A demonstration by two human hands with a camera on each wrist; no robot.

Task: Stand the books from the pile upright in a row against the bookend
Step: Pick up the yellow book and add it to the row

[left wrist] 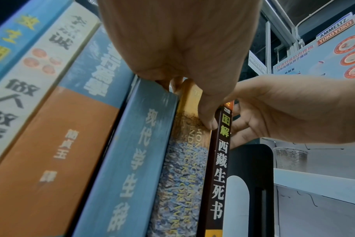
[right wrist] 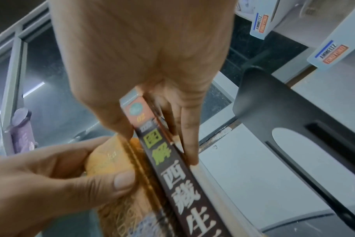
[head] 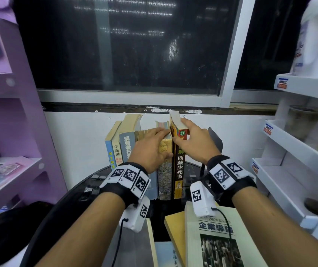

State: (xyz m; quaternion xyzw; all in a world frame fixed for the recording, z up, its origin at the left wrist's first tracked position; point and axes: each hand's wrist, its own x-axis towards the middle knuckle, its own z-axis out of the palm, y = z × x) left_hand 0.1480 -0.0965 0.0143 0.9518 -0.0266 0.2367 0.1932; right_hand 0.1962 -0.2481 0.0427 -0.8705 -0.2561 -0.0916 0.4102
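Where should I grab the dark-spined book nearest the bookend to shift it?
Take the dark-spined book at its top, from above, as the right hand does: it stands upright, its top clear above its yellow-spined neighbour, with a gap on the side toward the black bookend.

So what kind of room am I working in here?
Likely a mock shop or demo corner: white shelves with price tags, a purple rack of leaflets, and a small round table under a window.

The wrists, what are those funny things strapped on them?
Both arms are bare, with no sleeves. The left hand and right hand each have a black wristband covered in white blocks printed with black square patterns. Under each wrist hangs a white camera box with a thin black cable.
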